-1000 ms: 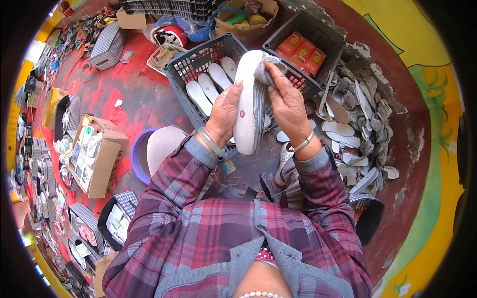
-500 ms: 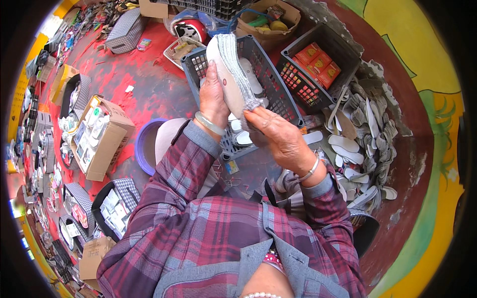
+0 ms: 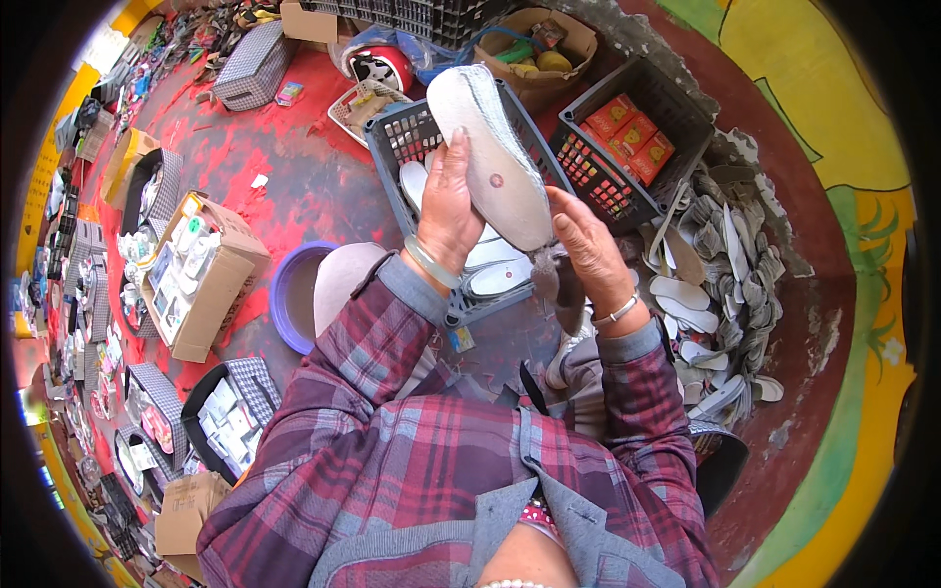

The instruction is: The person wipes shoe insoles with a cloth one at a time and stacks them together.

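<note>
Your plaid jacket (image 3: 441, 461) fills the near part of the view, its two sleeves reaching forward. A pale bangle (image 3: 431, 263) circles your left wrist and a thin silver bracelet (image 3: 618, 310) your right.

Your left hand (image 3: 451, 211) is closed around a stack of white insoles (image 3: 493, 157), thumb along the top face and fingers out of sight behind it. You hold the stack at a slant above a grey plastic crate (image 3: 420, 125), its lower end toward your right hand (image 3: 591, 255). That hand is loosely cupped, fingers apart from the thumb, beside the lower right edge; you cannot tell from here whether it touches the stack or grips anything. A dark, fuzzy piece (image 3: 561, 294) shows blurred below it.

More white insoles (image 3: 498, 277) lie inside the crate. Left of it, near your knee, stands a purple basin (image 3: 277, 294), with a cardboard box (image 3: 227, 306) of white packages farther left. To the right spreads a heap of grey and white insoles (image 3: 730, 265).

Farther out, a second crate (image 3: 600, 181) holds orange-red boxes (image 3: 627, 139). Beyond the first crate sit a small white basket (image 3: 351, 110) and a red helmet (image 3: 384, 71).
</note>
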`<state>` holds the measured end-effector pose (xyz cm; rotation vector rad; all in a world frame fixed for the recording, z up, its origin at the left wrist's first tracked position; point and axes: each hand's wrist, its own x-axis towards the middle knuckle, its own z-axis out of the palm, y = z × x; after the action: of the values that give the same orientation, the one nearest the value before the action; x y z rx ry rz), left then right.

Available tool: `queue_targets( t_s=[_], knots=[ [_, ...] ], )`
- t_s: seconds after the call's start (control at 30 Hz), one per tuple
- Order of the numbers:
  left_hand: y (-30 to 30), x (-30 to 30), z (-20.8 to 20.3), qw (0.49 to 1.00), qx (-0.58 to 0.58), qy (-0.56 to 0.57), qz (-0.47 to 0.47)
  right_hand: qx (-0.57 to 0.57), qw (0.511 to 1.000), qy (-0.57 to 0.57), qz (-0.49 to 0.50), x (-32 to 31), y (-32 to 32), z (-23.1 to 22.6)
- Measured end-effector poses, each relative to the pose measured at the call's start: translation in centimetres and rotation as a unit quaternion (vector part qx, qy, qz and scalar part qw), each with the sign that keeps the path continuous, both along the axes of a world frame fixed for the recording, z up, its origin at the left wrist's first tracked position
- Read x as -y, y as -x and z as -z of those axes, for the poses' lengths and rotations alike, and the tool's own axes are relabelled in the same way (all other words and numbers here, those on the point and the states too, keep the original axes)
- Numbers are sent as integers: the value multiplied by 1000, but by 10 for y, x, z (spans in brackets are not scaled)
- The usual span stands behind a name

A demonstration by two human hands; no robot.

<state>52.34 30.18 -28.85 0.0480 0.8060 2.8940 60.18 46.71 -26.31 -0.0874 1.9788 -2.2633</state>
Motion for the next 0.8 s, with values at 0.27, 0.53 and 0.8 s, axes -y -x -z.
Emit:
queue_targets(
  t_s=[0.27, 0.53, 0.8],
  knots=[
    [-14, 5, -25, 990, -93, -29, 99, 103, 964, 244, -40, 6, -9, -7],
    [-20, 3, -30, 988, -66, -65, 123, 227, 891, 389, -55, 34, -16, 7],
    [-3, 14, -13, 988, 98, -92, 81, 192, 944, 253, -93, 20, -10, 5]
  ],
)
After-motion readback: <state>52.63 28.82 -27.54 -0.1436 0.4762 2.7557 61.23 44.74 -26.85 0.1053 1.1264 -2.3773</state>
